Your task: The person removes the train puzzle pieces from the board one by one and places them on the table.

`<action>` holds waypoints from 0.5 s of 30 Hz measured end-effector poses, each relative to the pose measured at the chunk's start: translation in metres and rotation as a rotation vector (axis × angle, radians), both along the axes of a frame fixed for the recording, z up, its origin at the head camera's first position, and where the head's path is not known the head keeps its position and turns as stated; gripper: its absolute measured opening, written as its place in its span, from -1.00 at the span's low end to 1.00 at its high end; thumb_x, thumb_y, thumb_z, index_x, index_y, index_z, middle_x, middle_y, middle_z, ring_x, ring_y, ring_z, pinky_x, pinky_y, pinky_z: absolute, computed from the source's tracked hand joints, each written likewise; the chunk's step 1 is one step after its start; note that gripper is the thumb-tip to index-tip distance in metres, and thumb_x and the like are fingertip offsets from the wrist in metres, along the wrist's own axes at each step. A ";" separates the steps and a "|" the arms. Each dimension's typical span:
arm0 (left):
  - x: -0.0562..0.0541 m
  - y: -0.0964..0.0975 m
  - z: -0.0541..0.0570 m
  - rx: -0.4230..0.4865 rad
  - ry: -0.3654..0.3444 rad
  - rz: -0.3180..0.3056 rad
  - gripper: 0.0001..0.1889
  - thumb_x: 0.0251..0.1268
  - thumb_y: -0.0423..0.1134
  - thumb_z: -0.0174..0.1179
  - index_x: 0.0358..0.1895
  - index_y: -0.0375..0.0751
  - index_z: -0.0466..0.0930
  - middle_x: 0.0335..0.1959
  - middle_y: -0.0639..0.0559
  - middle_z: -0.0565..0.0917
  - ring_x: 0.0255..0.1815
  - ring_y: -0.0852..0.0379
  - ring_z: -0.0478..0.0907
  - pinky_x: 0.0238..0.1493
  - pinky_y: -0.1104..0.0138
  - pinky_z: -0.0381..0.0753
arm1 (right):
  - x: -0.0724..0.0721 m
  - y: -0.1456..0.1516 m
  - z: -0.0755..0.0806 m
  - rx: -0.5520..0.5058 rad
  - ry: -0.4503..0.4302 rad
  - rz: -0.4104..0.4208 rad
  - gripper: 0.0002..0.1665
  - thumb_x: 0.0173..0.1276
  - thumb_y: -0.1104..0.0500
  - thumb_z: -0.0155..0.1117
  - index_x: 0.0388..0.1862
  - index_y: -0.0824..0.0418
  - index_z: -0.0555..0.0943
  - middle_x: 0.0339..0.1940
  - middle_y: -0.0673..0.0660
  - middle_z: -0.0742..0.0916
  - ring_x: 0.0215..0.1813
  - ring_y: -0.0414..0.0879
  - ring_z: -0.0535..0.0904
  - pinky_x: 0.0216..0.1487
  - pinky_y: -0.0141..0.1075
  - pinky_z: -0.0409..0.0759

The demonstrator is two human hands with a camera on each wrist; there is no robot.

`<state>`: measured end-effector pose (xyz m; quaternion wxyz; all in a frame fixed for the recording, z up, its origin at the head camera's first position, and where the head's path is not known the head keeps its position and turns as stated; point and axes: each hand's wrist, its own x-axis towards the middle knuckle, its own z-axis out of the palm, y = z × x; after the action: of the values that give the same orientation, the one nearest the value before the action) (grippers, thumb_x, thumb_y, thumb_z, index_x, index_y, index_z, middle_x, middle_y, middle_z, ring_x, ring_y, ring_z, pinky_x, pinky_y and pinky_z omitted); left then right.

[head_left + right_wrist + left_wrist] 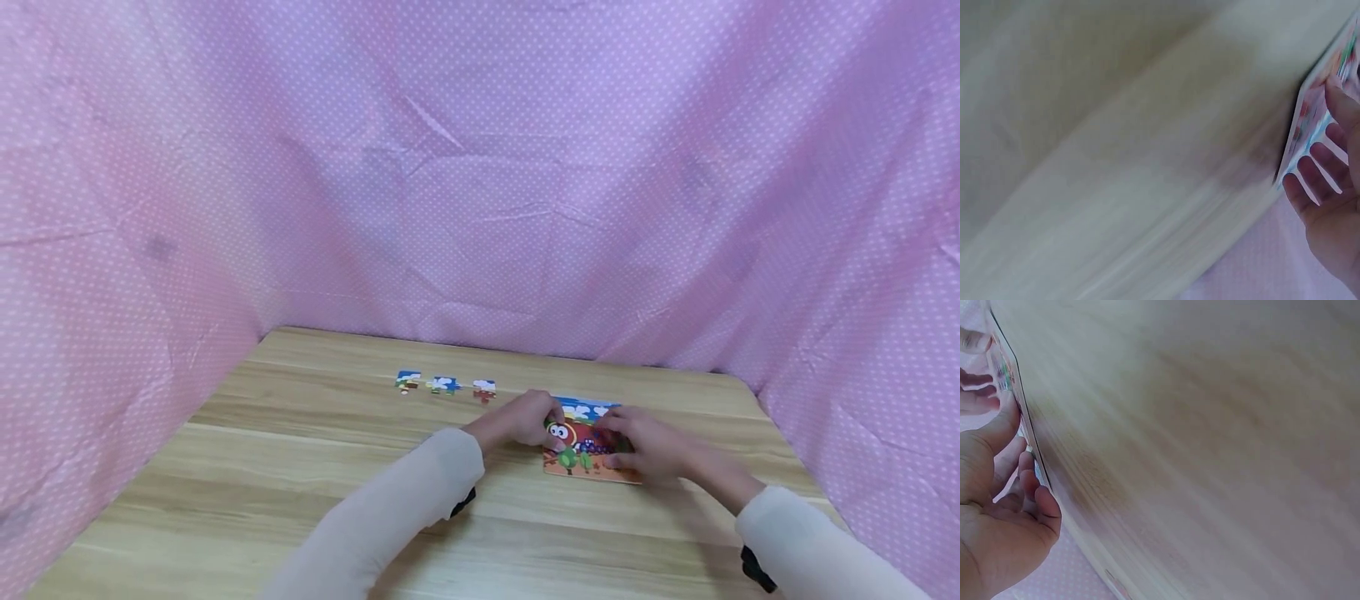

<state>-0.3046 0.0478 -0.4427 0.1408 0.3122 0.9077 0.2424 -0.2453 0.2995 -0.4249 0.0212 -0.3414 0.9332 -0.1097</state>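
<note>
A flat cartoon jigsaw puzzle (588, 468) lies on the table, its picture showing a red character with big eyes, green trees and a blue sky. My left hand (534, 419) is at its left side, thumb and fingertips on the picture and the other fingers bent. From the right my right hand (651, 443) reaches over the puzzle, thumb and fingers spread and touching its face. The left wrist view shows the left thumb (1004, 428) along the puzzle's near edge. In the right wrist view the right fingers (1329, 165) are loosely extended beside the puzzle's edge.
Three loose puzzle pieces lie in a row to the far left of the puzzle: a left one (408, 381), a middle one (443, 385) and a right one (484, 389). The wooden table (300, 467) is enclosed by a pink dotted curtain (480, 183).
</note>
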 end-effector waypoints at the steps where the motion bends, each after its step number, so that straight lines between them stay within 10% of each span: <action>1: 0.000 0.000 0.000 -0.001 -0.001 0.001 -0.63 0.19 -0.01 0.51 0.00 -0.06 0.71 -0.11 0.18 0.67 -0.09 0.27 0.54 0.08 0.36 0.56 | 0.002 -0.002 -0.001 -0.004 -0.003 0.021 -0.39 0.42 -0.11 0.39 0.29 0.23 0.60 0.18 0.15 0.65 0.20 0.09 0.57 0.19 0.10 0.56; 15: 0.002 0.001 0.005 -0.001 -0.011 -0.007 -0.57 0.21 -0.07 0.50 0.09 -0.14 0.65 -0.06 0.11 0.66 -0.06 0.26 0.53 0.11 0.38 0.54 | 0.018 -0.005 -0.014 -0.036 -0.007 0.007 -0.13 0.33 -0.39 0.30 0.39 0.16 0.56 0.34 0.25 0.56 0.35 0.20 0.46 0.25 0.18 0.50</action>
<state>-0.3024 0.0492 -0.4373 0.1467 0.3141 0.9060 0.2429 -0.2276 0.2940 -0.4388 0.0189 -0.3446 0.9298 -0.1277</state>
